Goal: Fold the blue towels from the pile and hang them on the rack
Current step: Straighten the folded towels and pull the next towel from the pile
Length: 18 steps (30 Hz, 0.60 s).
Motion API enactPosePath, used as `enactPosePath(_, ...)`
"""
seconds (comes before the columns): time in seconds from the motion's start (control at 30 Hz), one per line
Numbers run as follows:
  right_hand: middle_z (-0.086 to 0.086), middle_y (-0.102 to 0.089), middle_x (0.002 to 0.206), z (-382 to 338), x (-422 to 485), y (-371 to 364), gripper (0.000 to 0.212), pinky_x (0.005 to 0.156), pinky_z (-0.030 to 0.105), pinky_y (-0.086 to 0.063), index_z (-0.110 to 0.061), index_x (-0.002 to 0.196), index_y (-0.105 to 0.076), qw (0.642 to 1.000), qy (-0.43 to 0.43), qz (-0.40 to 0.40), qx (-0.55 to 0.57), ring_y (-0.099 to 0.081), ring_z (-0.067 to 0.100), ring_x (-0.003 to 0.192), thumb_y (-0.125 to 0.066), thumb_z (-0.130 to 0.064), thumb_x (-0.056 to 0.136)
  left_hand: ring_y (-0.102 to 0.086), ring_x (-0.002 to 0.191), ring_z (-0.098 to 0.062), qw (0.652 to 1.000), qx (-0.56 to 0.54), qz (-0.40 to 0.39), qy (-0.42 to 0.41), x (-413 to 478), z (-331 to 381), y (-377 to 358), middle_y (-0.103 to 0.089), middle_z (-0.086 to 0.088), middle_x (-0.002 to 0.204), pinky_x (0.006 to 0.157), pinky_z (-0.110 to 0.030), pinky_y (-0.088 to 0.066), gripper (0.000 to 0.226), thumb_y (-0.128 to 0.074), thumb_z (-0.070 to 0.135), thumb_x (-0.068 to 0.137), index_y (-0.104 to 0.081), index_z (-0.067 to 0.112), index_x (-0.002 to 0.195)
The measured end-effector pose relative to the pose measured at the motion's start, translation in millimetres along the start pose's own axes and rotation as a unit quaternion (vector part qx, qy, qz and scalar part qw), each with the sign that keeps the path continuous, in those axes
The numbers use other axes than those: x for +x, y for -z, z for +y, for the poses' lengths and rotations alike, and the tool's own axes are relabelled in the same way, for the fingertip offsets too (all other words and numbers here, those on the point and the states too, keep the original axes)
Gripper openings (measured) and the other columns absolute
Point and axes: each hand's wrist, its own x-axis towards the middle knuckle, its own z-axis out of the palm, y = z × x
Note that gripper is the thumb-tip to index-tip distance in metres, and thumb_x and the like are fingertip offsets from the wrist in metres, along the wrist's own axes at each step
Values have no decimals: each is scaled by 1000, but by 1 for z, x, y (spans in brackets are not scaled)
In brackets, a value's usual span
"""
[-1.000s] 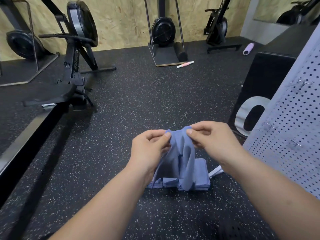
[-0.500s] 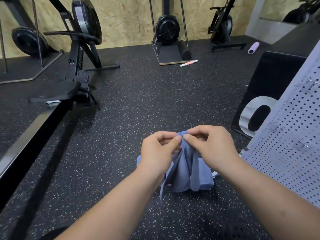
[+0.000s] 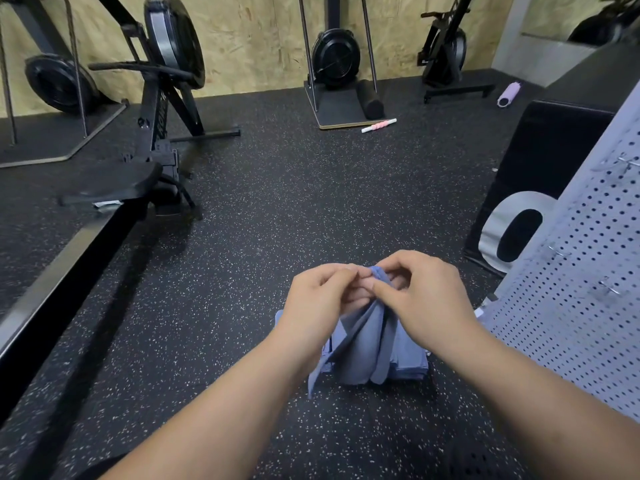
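A blue towel (image 3: 367,344) hangs in loose folds from both my hands above the floor. My left hand (image 3: 317,303) and my right hand (image 3: 420,294) pinch its top edge side by side, fingertips touching. Under it a low pile of blue towels (image 3: 412,362) lies on the speckled floor, mostly hidden by the hanging towel. The rack, a pale perforated panel (image 3: 585,299) with small metal hooks (image 3: 609,287), stands tilted at the right, close to my right forearm.
A black box with a white "0" (image 3: 540,188) sits behind the rack. A rowing machine (image 3: 114,188) runs along the left. More gym machines line the plywood wall; a pink roller stick (image 3: 379,125) and a purple roller (image 3: 508,94) lie on the floor.
My hands have come together, bringing the towel's top corners to meet. The hanging towel has narrowed into folds. My view has shifted slightly left and nearer.
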Motion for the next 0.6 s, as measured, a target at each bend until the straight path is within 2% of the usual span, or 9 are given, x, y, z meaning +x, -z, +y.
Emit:
enactPosePath(0.07,-18,-70,75,2,5,4,6,64,11,-40,-33,89,-78,1000,3,-6,4,-65,2,72,-83,-31,89,-79,97,-31,998,61,6,-25,5,1,7,-80,-16,97,93,-42,-63,16,-59,6,104,-73,5,112)
enactPosePath(0.13,-19,-71,74,4,11,9,4,63,11,-39,-32,90,-78,1000,7,-3,10,-64,2,70,-80,-28,92,-78,88,-27,977,196,31,-72,14,-4,18,-80,-4,86,90,-48,-63,20,-65,11,99,-69,22,115)
enactPosePath(0.23,-20,-73,77,8,16,19,5,66,10,-40,-31,91,-79,1000,13,8,21,-65,0,72,-78,-27,93,-68,75,-10,915,391,42,-93,21,-11,31,-73,12,78,80,-33,-58,25,-69,21,93,-69,38,112)
enactPosePath(0.27,-21,-74,79,9,18,22,5,68,14,-42,-32,92,-79,999,14,10,29,-66,-1,74,-78,-27,94,-65,72,-8,901,423,38,-89,21,-12,32,-72,13,77,77,-32,-56,23,-70,23,93,-69,38,112)
enactPosePath(0.37,-22,-75,84,12,20,30,7,73,21,-48,-33,95,-80,998,18,10,57,-68,1,78,-77,-26,95,-64,79,-16,870,488,20,-68,21,-16,35,-69,13,77,81,-34,-55,22,-71,31,96,-69,32,118)
enactPosePath(0.47,-20,-76,88,14,23,37,7,77,26,-51,-33,99,-78,998,25,30,59,-69,3,82,-75,-27,97,-64,84,-18,829,555,17,-69,22,-18,40,-68,16,80,82,-36,-56,11,-67,37,98,-65,36,109)
enactPosePath(0.53,-17,-73,92,20,24,41,6,78,26,-49,-31,101,-76,998,31,53,10,-67,4,86,-72,-27,98,-67,86,-20,802,584,61,-107,24,-13,43,-70,15,85,79,-40,-58,4,-63,40,99,-63,36,102)
enactPosePath(0.6,-15,-66,95,27,24,45,4,78,33,-48,-31,102,-71,992,44,44,-110,-63,13,92,-67,-31,100,-66,86,-20,765,600,131,-193,25,-2,45,-68,13,95,74,-38,-57,7,-60,40,102,-66,37,104)
